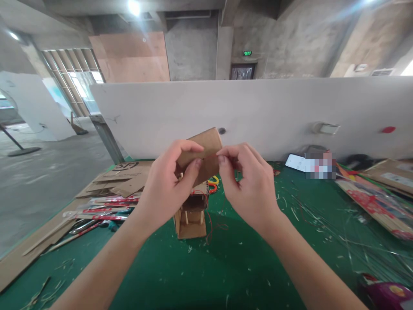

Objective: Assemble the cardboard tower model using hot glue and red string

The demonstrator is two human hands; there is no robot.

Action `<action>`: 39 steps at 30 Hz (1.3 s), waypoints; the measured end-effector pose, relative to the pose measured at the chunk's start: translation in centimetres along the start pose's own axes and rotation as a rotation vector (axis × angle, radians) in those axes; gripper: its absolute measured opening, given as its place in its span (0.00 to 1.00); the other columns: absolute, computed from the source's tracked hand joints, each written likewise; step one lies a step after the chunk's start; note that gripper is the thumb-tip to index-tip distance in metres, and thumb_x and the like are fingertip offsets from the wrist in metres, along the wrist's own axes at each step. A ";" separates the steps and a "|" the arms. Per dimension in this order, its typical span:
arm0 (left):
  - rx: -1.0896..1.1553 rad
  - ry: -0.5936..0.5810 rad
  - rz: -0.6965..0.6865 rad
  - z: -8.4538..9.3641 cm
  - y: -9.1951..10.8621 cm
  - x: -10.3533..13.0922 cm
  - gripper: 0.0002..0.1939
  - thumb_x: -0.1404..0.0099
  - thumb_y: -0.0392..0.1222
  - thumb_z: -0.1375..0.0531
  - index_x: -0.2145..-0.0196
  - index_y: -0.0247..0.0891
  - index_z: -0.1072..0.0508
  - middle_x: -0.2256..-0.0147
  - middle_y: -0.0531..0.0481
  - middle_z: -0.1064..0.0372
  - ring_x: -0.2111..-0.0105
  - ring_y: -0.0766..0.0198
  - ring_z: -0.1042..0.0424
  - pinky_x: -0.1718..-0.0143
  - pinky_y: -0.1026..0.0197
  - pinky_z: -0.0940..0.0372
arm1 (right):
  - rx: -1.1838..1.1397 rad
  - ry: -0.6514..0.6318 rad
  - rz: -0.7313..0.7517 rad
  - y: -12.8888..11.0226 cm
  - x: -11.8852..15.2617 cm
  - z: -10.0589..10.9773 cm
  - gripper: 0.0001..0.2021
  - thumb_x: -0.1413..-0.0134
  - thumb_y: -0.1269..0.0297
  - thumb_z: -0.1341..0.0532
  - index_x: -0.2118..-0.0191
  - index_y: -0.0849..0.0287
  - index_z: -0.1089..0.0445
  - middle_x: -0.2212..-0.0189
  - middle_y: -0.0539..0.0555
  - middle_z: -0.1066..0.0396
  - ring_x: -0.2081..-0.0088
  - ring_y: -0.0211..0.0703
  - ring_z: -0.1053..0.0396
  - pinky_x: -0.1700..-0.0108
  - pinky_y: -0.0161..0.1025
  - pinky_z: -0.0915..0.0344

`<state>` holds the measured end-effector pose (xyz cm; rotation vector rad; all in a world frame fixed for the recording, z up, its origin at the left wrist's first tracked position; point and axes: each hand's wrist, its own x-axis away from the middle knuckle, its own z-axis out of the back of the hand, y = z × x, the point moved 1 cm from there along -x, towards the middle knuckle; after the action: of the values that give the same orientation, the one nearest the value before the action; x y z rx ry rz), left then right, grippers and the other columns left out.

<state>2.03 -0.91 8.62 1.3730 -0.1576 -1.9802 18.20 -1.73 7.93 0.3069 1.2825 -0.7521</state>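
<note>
A flat piece of brown cardboard [209,140] is held up in front of me, with a small dark hole near its middle. My left hand [169,178] is closed on its left side, thumb and index finger near the hole. Between the thumb and index finger of my right hand [250,183] is a thin red thread [211,155], which runs across the cardboard toward the hole. Below stands a small cardboard structure [192,230] with stick supports, partly hidden by my left hand. Loose red string [209,224] hangs along its right side and lies on the table.
The green table [200,280] carries scattered scraps. Packaged sticks [100,209] and cardboard sheets [119,172] lie at the left. Yellow and orange loops [213,184] show behind the structure. A phone [295,162] lies back right, a purple object [389,292] front right. A white partition [161,112] stands behind.
</note>
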 end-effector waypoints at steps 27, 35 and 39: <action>0.330 -0.036 0.201 -0.6 0.0 -0.3 0.17 0.35 0.40 0.40 0.50 0.39 0.35 0.65 0.48 0.26 0.70 0.62 0.24 0.75 0.64 0.27 | 0.129 0.040 0.081 0.4 0.3 0.1 0.06 0.41 0.73 0.46 0.65 0.55 0.36 0.72 0.49 0.32 0.71 0.37 0.33 0.67 0.37 0.35; 0.335 -0.036 0.209 -0.6 0.1 -0.3 0.16 0.35 0.40 0.40 0.50 0.38 0.35 0.65 0.48 0.27 0.70 0.62 0.24 0.75 0.64 0.26 | 0.133 0.022 0.093 0.5 0.3 0.0 0.06 0.41 0.73 0.46 0.65 0.55 0.35 0.72 0.49 0.33 0.72 0.37 0.34 0.68 0.37 0.35; 0.347 -0.032 0.209 -0.6 0.2 -0.3 0.16 0.36 0.39 0.40 0.50 0.39 0.35 0.65 0.48 0.26 0.69 0.62 0.24 0.74 0.64 0.26 | 0.127 0.016 0.110 0.5 0.3 -0.1 0.06 0.41 0.74 0.47 0.65 0.56 0.36 0.73 0.49 0.34 0.72 0.37 0.35 0.68 0.37 0.35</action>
<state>2.70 -0.63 8.70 1.4698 -0.6595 -1.8571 18.44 -1.38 7.55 0.4829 1.2246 -0.7397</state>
